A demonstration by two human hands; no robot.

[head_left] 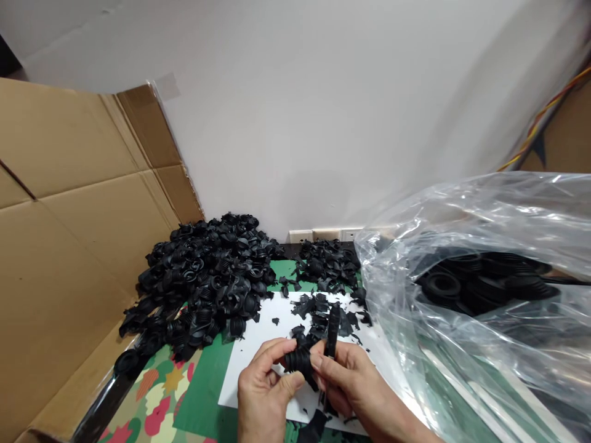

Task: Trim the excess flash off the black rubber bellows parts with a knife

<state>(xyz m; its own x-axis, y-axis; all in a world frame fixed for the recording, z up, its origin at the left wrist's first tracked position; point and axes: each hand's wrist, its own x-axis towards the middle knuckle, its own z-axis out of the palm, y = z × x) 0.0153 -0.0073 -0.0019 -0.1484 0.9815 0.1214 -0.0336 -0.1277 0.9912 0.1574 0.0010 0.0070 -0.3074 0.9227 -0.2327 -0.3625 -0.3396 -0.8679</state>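
Near the bottom centre, my left hand (269,386) grips a black ribbed rubber part (299,361) between thumb and fingers. Close against its right side is my right hand (344,376), its fingers closed round a slim dark-handled tool (333,329) that stands up above the hand; thumb and forefinger touch the rubber part. The tool's lower end points down among black scraps. Beneath both hands lies a white sheet (265,320) with torn black scraps (318,306) on it.
A big heap of black ribbed parts (217,271) lies left, beside a cardboard panel (78,234). More black scraps (329,261) lie at the wall's foot, below sockets (301,236). On the right, a clear plastic bag (392,271) holds black ribbed parts (484,283).
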